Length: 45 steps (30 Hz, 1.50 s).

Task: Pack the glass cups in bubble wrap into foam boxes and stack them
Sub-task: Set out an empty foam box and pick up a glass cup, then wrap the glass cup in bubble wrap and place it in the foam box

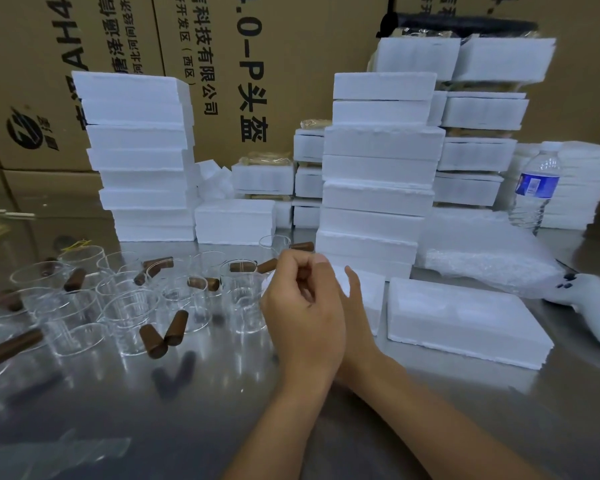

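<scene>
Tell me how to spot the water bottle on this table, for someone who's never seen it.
Find the tall foam box stack in the middle of the metal table, then look right, beyond the bag of bubble wrap. The water bottle stands upright there; its clear body and blue label set it apart from all the white foam.

Reflective metal table [194,420] bearing clear glass cups [129,306] and brown stoppers [176,328] at left, stacks of white foam boxes [378,174] behind, and 1 flat foam box [465,323], bagged bubble wrap [482,258], a water bottle [536,185] and a white controller [591,306] at right.
</scene>
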Motion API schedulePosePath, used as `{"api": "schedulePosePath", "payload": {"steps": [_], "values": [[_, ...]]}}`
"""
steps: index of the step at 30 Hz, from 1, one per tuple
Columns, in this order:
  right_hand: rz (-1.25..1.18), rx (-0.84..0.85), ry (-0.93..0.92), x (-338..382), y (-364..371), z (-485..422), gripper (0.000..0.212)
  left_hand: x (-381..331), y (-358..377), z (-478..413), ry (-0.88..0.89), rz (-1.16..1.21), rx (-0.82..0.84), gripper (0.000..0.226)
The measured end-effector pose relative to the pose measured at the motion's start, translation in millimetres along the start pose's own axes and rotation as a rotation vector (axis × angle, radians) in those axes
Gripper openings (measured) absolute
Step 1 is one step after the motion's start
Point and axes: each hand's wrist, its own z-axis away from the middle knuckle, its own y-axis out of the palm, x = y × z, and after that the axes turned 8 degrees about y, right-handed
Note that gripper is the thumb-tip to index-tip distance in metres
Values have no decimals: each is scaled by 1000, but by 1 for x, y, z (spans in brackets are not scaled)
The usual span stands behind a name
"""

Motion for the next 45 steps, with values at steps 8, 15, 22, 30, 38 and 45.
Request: {"api": "schedulePosePath", "payload": {"steps": [8,15,22,30,38,45], "values": [[-15,-427,178,-33,-43,-9,17,6,-3,-2,9,19,-4,25],[-468,27,299,-51,-69,-3,18,22,-1,-3,-465,272,125,68],[-590,-18,282,-51,-73,-2,18,34,-3,-6,-696,483,209,65],[-574,-197,321,-54,-87,-5,14,41,-1,-6,-880,673,342,81],[-528,-302,472,-82,-102,-12,11,48,-1,-4,-906,791,404,93],[115,-276,890,-142,-136,-19,20,50,0,-1,-883,790,435,94]]}}
